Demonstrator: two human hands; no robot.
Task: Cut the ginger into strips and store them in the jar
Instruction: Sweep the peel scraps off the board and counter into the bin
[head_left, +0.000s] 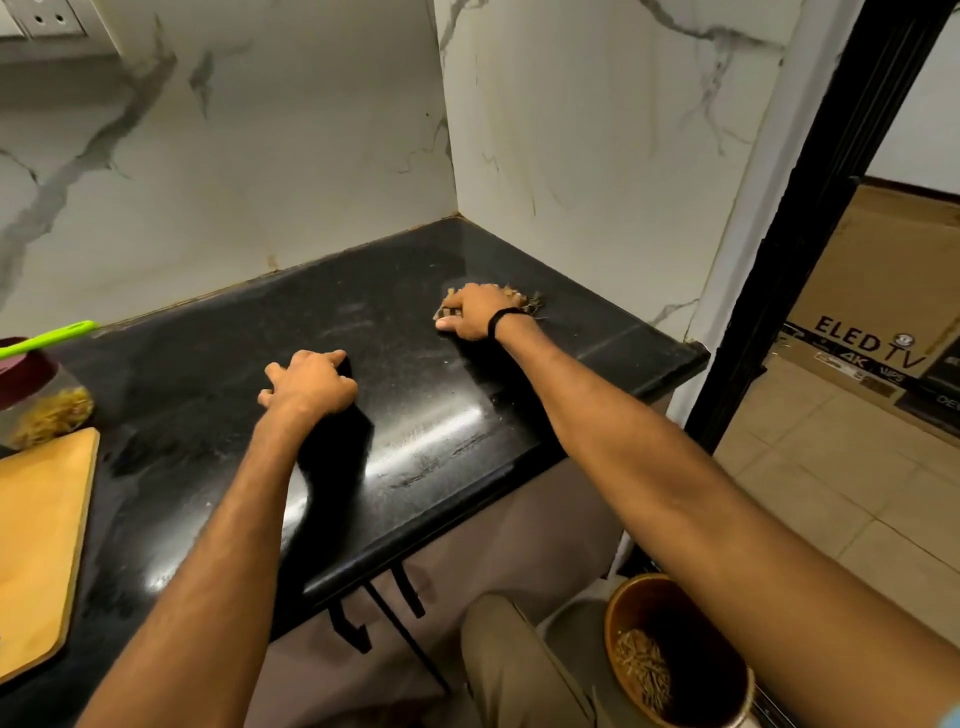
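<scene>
Brown bin (623, 613), left hand (306, 387) clutching black cloth (337, 441), right hand (475, 312) curled round ginger scraps (532, 304) (tangled every way), jar (36, 405) upright

A home kitchen: black stone counter (415, 322) (marble-look walls (234, 156)), cutting board (36, 545)

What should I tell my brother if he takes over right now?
The left hand grips a black cloth on the counter. The right hand curls over brownish scraps near the wall corner. The jar, far left, holds ginger strips; the cutting board lies beside it. Cutting and storing look done. Left: probably scraps into the bin, then wiping.
</scene>
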